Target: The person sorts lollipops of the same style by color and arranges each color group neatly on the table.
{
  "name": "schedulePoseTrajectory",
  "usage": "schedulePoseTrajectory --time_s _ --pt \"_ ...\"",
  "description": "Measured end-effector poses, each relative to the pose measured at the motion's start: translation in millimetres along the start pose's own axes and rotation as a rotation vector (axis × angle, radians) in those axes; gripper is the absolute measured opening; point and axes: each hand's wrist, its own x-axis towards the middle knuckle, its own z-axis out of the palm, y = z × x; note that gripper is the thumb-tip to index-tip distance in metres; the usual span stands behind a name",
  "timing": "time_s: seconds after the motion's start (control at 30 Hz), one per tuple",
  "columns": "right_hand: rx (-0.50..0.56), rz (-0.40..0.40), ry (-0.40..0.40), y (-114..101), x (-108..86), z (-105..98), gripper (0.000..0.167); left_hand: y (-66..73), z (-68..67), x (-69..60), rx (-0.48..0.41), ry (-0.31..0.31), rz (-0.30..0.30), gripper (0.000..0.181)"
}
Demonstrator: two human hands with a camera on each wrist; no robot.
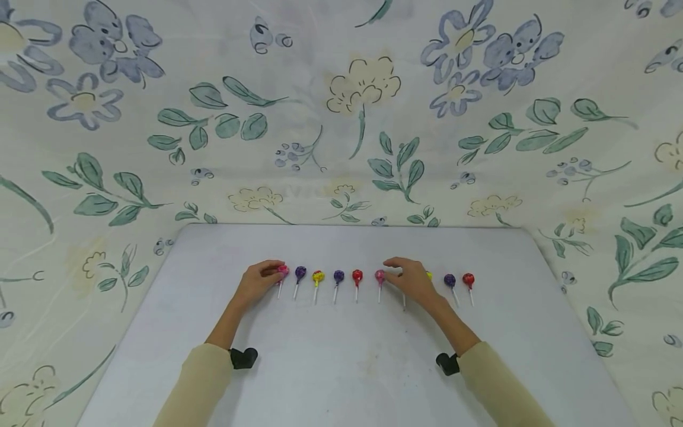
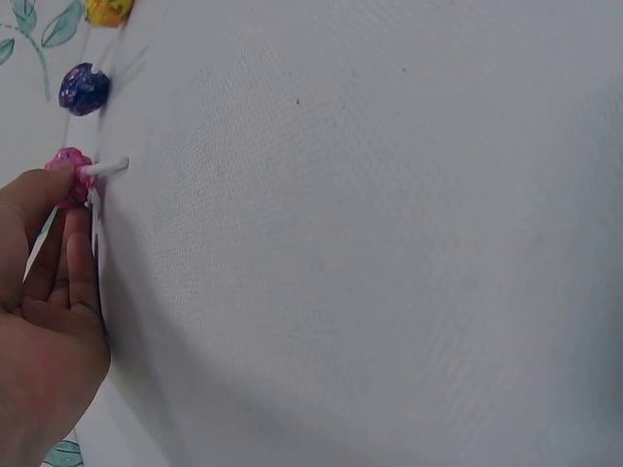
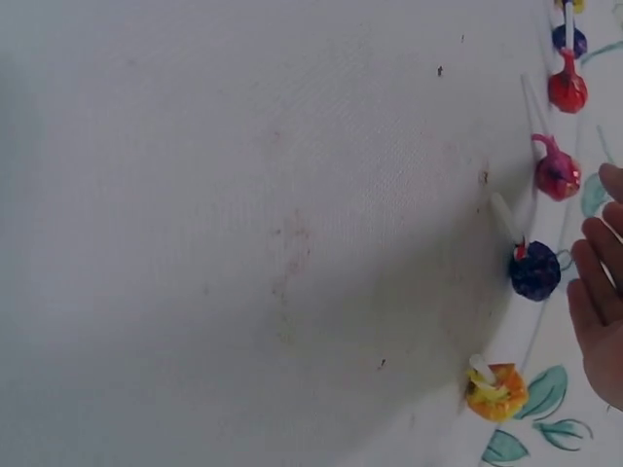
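Lollipops lie in a row across the white table. At the row's left end my left hand (image 1: 258,283) (image 2: 49,302) pinches a pink lollipop (image 1: 283,270) (image 2: 70,177) between thumb and fingers, its white stick showing. My right hand (image 1: 415,283) (image 3: 604,282) is over the right part of the row, fingers apart and holding nothing. Its fingertips are close to another pink lollipop (image 1: 380,275) (image 3: 558,175); contact is unclear in the head view. A dark purple lollipop (image 3: 535,270) is beside that hand in the right wrist view, mostly hidden in the head view. A yellow one (image 1: 429,275) (image 3: 496,391) is partly covered.
Between the hands lie purple (image 1: 300,272), yellow (image 1: 318,276), purple (image 1: 338,276) and red (image 1: 357,275) lollipops. To the right are a purple (image 1: 450,280) and a red one (image 1: 468,278). Flower-patterned cloth (image 1: 320,130) stands behind the white table (image 1: 341,362).
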Motion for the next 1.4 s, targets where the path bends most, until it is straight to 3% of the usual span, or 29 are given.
schedulePoseTrajectory --time_s 0.33,0.63,1.23,1.4 --pt "-0.118 0.081 -0.092 -3.3 9.8 11.7 0.031 -3.1 -0.4 0.9 0.011 0.000 0.013 0.031" --pt "-0.121 0.050 -0.077 -3.4 9.6 14.9 0.026 -2.9 -1.3 1.7 0.010 -0.004 0.013 0.032" --pt "-0.098 0.084 -0.081 -8.5 10.3 15.8 0.024 -2.8 -3.3 2.4 -0.001 -0.007 0.001 0.032" --pt "-0.106 0.069 -0.082 -7.8 12.2 16.5 0.022 -2.2 -7.4 3.3 -0.026 -0.040 -0.001 0.032"
